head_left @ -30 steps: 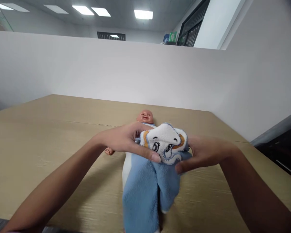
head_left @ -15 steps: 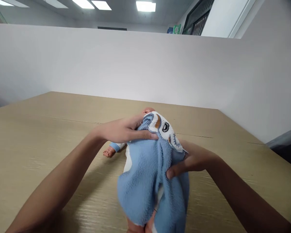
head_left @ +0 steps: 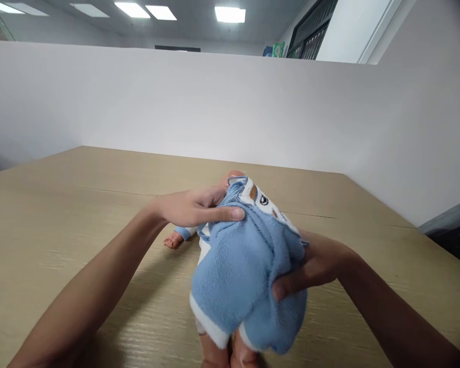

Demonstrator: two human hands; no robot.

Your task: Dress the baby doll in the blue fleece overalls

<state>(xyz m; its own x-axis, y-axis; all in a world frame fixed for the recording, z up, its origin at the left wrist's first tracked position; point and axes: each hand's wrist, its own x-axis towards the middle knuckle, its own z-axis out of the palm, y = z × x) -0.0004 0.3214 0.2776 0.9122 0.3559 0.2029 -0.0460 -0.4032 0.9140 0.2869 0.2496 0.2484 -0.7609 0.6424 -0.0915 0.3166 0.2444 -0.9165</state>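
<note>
A baby doll [head_left: 214,352] lies on its back on the table, head away from me and legs toward me. Over its body is a light blue fleece doll garment [head_left: 233,276] with white trim and an embroidered animal face. My left hand [head_left: 203,207] grips the garment's upper left, thumb on top and fingers hidden beneath. On the right side, my right hand [head_left: 314,266] pinches the cloth, its thumb pressed into a fold. The doll's small hand [head_left: 174,239] with a blue cuff sticks out at the left. Cloth covers most of the doll's head.
The wood-grain table [head_left: 80,214] spreads around the doll, with thin seams across it. A white partition [head_left: 214,102] stands along the far edge and right side. A dark object [head_left: 452,235] shows beyond the table at the right.
My right hand has moved slightly right and down, pulling the cloth with it. The garment's lower edge has lifted, baring more of the doll's legs. My left hand stays nearly in place.
</note>
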